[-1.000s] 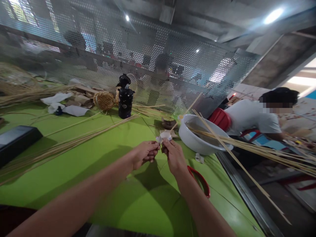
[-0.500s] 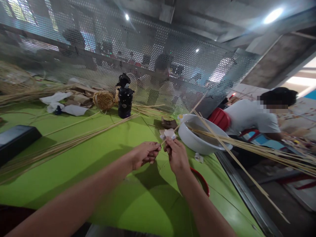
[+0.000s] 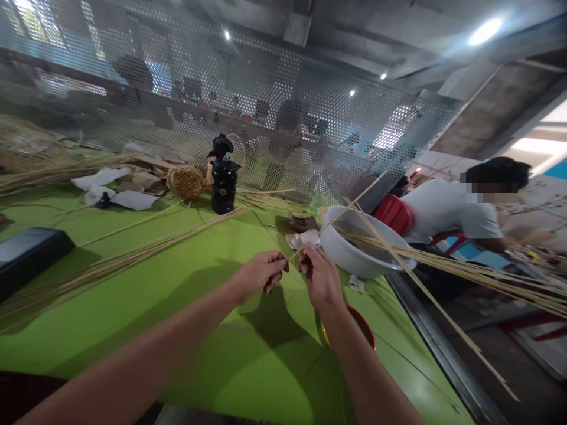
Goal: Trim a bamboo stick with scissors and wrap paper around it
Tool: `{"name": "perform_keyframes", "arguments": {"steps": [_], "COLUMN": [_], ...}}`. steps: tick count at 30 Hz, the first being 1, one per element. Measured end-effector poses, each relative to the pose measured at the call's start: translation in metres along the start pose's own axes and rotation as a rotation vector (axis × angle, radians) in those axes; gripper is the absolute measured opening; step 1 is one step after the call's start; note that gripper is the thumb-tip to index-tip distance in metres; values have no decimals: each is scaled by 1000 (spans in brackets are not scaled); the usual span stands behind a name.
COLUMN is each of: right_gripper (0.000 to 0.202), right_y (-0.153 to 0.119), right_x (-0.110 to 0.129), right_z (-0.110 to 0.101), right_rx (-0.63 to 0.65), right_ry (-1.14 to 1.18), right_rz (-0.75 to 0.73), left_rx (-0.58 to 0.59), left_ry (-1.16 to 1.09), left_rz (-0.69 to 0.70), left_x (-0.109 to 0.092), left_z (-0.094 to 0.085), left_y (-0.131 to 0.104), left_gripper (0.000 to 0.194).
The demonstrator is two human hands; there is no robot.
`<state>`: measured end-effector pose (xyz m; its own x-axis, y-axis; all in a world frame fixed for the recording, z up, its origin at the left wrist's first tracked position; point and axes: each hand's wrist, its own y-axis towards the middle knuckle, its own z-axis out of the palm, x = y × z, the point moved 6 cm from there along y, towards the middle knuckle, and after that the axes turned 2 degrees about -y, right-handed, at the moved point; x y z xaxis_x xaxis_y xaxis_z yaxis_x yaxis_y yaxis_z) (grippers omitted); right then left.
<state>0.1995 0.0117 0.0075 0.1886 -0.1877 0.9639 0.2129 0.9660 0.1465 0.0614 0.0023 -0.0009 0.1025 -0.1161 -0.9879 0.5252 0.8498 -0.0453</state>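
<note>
A thin cane strip [image 3: 336, 215] is pinched by the left hand [image 3: 259, 274] and, with white paper [image 3: 305, 239], the right hand [image 3: 321, 277] above the green worktop [image 3: 177, 283].

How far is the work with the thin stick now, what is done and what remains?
Done: one small woven basket stands by the black bottle. In hand: left hand and right hand pinch one thin stick. Left: many sticks lie unused; more soak in the white basin.

Green desk [image 3: 133, 295] filling lower left of frame; perforated metal screen [image 3: 221, 106] running across top, bg lights glinting through; ceiling lamp [image 3: 485, 30] glowing upper right; grey floor lying lower right.
</note>
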Motion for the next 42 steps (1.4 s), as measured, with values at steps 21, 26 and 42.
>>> {"name": "perform_keyframes", "arguments": {"steps": [21,26,42], "right_gripper": [32,31,28], "right_y": [-6,-8,-2], "right_x": [-4,-4,-4], "right_z": [15,18,6], "right_rx": [108,132,23], "right_ry": [-144,-207,-76], "right_rz": [9,1,15], "left_rx": [-13,-35,10], "left_ry": [-235,-178,-161], "left_rz": [-98,-55,-102], "left_x": [0,0,3], "left_z": [-1,-3,0], "left_y": [-3,-1,-1], "left_gripper": [22,26,24]}}
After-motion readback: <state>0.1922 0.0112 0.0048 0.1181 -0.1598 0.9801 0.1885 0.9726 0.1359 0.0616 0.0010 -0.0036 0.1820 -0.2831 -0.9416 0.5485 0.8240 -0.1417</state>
